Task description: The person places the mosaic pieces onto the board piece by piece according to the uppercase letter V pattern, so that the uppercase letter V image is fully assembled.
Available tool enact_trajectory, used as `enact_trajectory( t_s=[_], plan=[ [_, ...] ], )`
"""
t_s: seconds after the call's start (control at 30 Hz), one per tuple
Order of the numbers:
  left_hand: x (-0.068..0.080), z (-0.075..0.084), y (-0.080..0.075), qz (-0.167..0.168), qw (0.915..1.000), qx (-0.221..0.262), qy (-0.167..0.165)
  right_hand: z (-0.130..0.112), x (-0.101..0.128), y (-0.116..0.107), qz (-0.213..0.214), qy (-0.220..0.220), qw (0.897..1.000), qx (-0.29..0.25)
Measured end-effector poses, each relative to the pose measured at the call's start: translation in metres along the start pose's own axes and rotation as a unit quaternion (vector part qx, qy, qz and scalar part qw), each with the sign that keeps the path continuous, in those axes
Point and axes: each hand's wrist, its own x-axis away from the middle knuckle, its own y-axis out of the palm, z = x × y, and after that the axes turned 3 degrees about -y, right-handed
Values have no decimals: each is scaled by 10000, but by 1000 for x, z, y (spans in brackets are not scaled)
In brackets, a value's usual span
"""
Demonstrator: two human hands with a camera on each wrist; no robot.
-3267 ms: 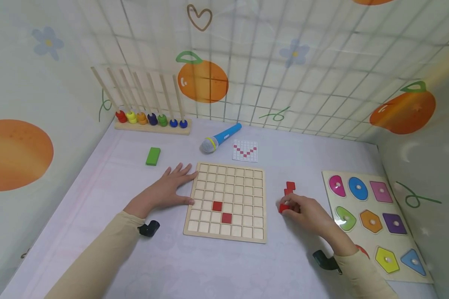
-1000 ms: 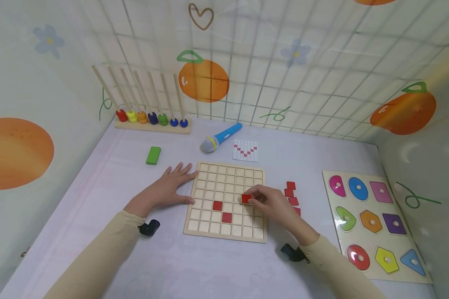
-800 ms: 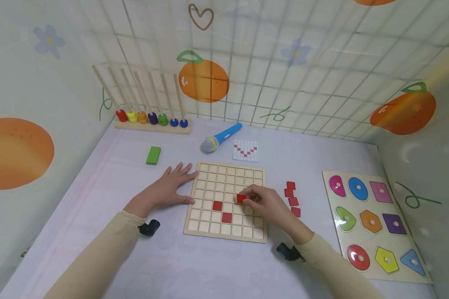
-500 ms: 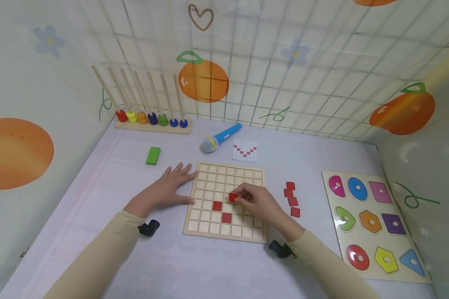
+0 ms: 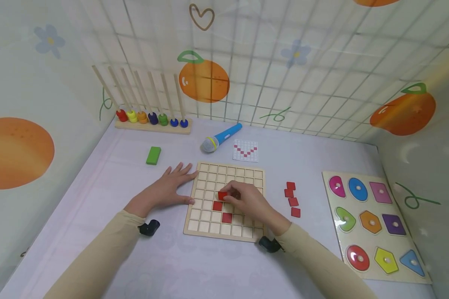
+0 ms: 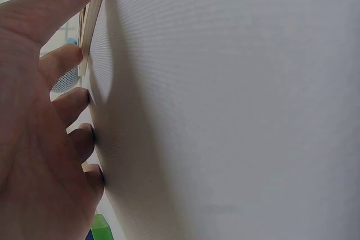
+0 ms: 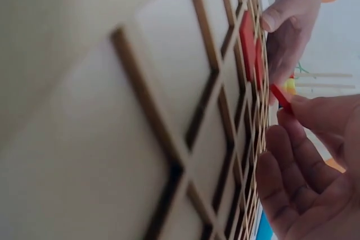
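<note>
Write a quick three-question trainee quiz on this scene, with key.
1. How many small red square tiles lie directly on the white tabletop?
2. Which does the left hand touch?
A) green rectangular block
B) square wooden grid board
C) blue microphone with a grey mesh head
3. True or false: the right hand pinches a red tile over the board.

Key: 1. Four. 2. B. 3. True.

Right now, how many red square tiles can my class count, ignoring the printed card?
7: one red tile pinched in the right hand, two tiles in the wooden grid board, four tiles on the table right of it. That hand may hide others.
</note>
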Motion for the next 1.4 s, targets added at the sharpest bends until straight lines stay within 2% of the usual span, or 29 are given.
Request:
enact_trajectory(
  t_s=[0.4, 0.8, 1.4],
  plan=[
    [0, -1, 1, 26, 10000, -7, 19, -7, -15, 13, -178, -218, 9990, 343],
    [1, -1, 0, 26, 10000, -31, 45, -18, -25, 20, -204, -68, 9975, 678],
    [-2, -3, 1, -17, 10000, -82, 42, -22, -33, 25, -274, -24, 9929, 1158]
  ],
)
